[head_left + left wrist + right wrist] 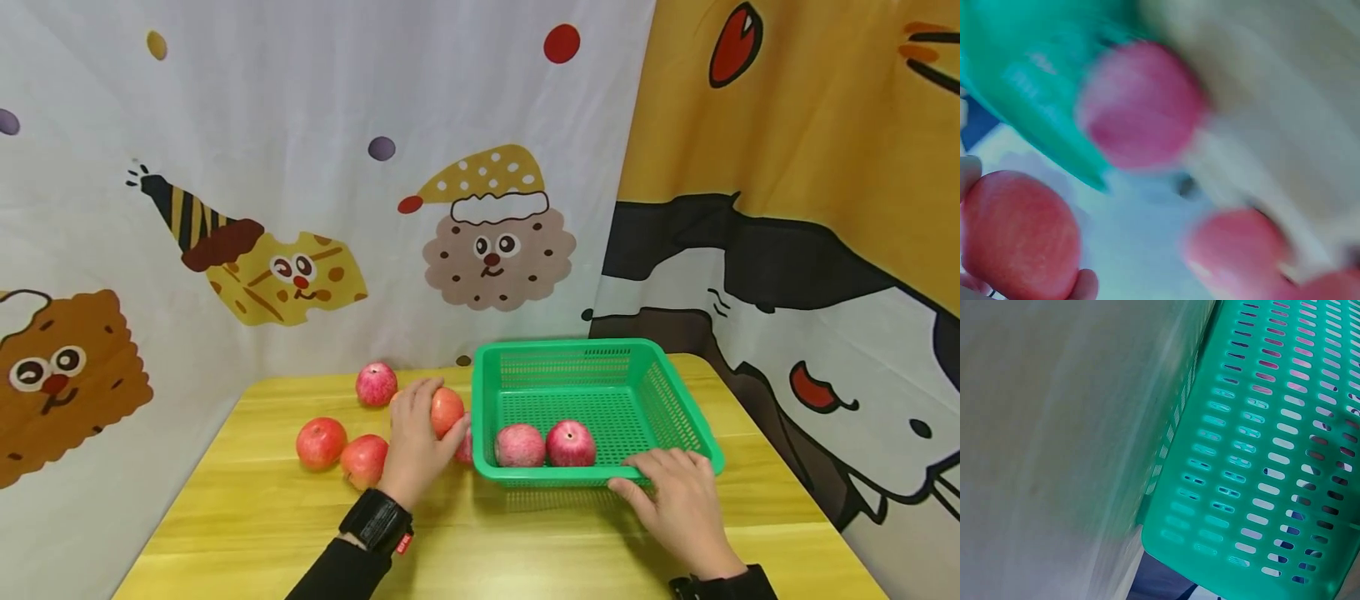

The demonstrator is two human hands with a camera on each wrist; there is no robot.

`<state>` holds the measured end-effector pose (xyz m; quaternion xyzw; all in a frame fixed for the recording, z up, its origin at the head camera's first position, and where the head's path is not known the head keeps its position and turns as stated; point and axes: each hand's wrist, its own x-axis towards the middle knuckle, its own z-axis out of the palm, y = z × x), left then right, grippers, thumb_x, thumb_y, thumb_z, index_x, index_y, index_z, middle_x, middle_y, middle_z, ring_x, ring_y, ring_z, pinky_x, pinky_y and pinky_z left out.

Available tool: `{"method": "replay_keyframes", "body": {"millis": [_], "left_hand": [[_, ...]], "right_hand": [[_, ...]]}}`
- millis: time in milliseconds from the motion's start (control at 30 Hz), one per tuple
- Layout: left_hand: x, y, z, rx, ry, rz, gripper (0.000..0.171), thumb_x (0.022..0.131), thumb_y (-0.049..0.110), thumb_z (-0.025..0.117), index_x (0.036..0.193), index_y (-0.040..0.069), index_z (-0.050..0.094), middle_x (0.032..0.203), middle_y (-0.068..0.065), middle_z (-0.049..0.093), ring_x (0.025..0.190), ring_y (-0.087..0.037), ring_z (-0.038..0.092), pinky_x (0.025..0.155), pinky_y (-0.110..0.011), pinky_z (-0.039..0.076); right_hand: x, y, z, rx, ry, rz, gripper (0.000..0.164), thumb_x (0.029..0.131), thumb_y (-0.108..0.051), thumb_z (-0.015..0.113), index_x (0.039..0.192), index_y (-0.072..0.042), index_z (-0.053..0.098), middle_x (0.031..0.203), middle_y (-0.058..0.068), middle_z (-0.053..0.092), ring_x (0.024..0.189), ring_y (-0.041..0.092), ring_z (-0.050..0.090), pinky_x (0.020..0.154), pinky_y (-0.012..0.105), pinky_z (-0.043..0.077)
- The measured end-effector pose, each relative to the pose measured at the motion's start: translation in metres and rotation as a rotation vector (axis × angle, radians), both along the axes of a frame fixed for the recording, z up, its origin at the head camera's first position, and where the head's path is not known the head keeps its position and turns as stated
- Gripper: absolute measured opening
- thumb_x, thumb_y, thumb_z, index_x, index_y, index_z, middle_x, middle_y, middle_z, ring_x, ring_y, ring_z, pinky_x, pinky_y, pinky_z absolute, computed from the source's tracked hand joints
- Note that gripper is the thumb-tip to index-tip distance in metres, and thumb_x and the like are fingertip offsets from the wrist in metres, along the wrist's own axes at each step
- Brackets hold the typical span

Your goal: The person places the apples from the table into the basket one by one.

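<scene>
My left hand grips a red apple just left of the green plastic basket. Fingertips and thumb are on that apple in the left wrist view. Below it, a pink apple is partly hidden by the hand and lies close to the basket's left side. Inside the basket, two apples, one dull pink and one deeper red, lie near the front wall. My right hand holds the basket's front rim near the right corner, thumb outside. The right wrist view shows slotted basket wall.
Left of my left hand, loose apples lie on the yellow wood-grain table: a pink one at the back and two red ones nearer. A cartoon-printed curtain hangs behind the table. The left wrist view is blurred.
</scene>
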<state>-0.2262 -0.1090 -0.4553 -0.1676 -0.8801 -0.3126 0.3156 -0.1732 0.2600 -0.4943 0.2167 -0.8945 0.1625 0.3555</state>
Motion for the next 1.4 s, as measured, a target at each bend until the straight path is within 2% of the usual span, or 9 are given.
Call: {"method": "replay_keyframes", "body": {"millis": [100, 200, 400, 533, 700, 900, 1067, 1233, 1400], "left_hand": [[0.003, 0.029, 0.017, 0.048, 0.019, -0.095, 0.068, 0.079, 0.029, 0.083, 0.134, 0.005, 0.051, 0.132, -0.015, 0.045, 0.121, -0.026, 0.038, 0.088, -0.048, 0.052], [0.005, 0.058, 0.024, 0.000, -0.002, -0.189, 0.069, 0.080, 0.032, 0.083, 0.136, 0.009, 0.050, 0.137, -0.012, 0.042, 0.123, -0.023, 0.036, 0.083, -0.044, 0.056], [-0.008, 0.097, 0.016, -0.137, -0.128, -0.288, 0.069, 0.082, 0.039, 0.080, 0.138, 0.014, 0.051, 0.138, -0.008, 0.043, 0.123, -0.023, 0.036, 0.079, -0.038, 0.057], [-0.019, 0.104, 0.005, -0.164, -0.194, -0.291, 0.068, 0.082, 0.040, 0.079, 0.139, 0.015, 0.050, 0.137, -0.008, 0.044, 0.121, -0.024, 0.038, 0.079, -0.034, 0.057], [-0.028, 0.109, 0.001, -0.245, -0.173, -0.242, 0.073, 0.085, 0.047, 0.075, 0.145, 0.019, 0.045, 0.140, -0.008, 0.042, 0.122, -0.025, 0.039, 0.081, -0.035, 0.057], [-0.028, 0.112, 0.001, -0.339, -0.156, -0.215, 0.077, 0.086, 0.049, 0.072, 0.152, 0.031, 0.037, 0.146, -0.009, 0.036, 0.122, -0.026, 0.039, 0.084, -0.038, 0.056], [-0.027, 0.113, 0.000, -0.394, -0.148, -0.252, 0.078, 0.087, 0.047, 0.072, 0.154, 0.035, 0.033, 0.151, -0.009, 0.030, 0.118, -0.027, 0.046, 0.086, -0.038, 0.056], [-0.026, 0.112, -0.002, -0.427, -0.180, -0.282, 0.079, 0.088, 0.046, 0.071, 0.155, 0.036, 0.029, 0.154, -0.009, 0.028, 0.118, -0.026, 0.047, 0.088, -0.037, 0.054], [-0.024, 0.111, -0.001, -0.473, -0.206, -0.282, 0.066, 0.091, 0.048, 0.067, 0.150, 0.034, 0.042, 0.153, -0.010, 0.032, 0.118, -0.027, 0.048, 0.093, -0.040, 0.052]], "right_hand": [[0.000, 0.001, 0.001, 0.003, 0.003, -0.007, 0.043, 0.078, -0.055, 0.072, 0.091, -0.014, 0.073, 0.088, 0.003, 0.071, 0.081, 0.025, 0.058, 0.078, 0.055, 0.035], [0.001, 0.002, 0.000, 0.013, -0.013, -0.018, 0.043, 0.078, -0.056, 0.072, 0.091, -0.014, 0.073, 0.090, 0.003, 0.071, 0.083, 0.025, 0.058, 0.079, 0.055, 0.035], [0.002, 0.002, -0.001, 0.023, -0.020, -0.024, 0.045, 0.078, -0.058, 0.071, 0.092, -0.015, 0.074, 0.091, 0.003, 0.071, 0.083, 0.025, 0.058, 0.081, 0.056, 0.036], [0.002, 0.000, -0.002, 0.029, -0.020, -0.014, 0.044, 0.077, -0.058, 0.072, 0.091, -0.016, 0.074, 0.090, 0.002, 0.071, 0.082, 0.024, 0.058, 0.080, 0.055, 0.036], [0.002, 0.000, 0.000, 0.021, -0.019, -0.017, 0.044, 0.077, -0.056, 0.073, 0.091, -0.015, 0.073, 0.090, 0.002, 0.071, 0.082, 0.025, 0.057, 0.079, 0.055, 0.035], [0.001, 0.001, 0.000, 0.024, -0.004, -0.019, 0.044, 0.078, -0.056, 0.072, 0.091, -0.014, 0.073, 0.088, 0.003, 0.071, 0.080, 0.024, 0.057, 0.077, 0.053, 0.035], [0.002, 0.001, 0.002, 0.024, -0.003, -0.022, 0.044, 0.077, -0.056, 0.072, 0.090, -0.013, 0.073, 0.088, 0.003, 0.071, 0.079, 0.024, 0.057, 0.077, 0.053, 0.035], [0.003, 0.000, 0.001, 0.027, -0.014, -0.025, 0.044, 0.076, -0.055, 0.074, 0.090, -0.013, 0.074, 0.088, 0.003, 0.071, 0.080, 0.025, 0.057, 0.078, 0.053, 0.035], [0.003, 0.000, 0.001, 0.026, -0.013, -0.023, 0.047, 0.076, -0.056, 0.073, 0.091, -0.012, 0.074, 0.088, 0.005, 0.071, 0.082, 0.026, 0.057, 0.078, 0.053, 0.035]]}}
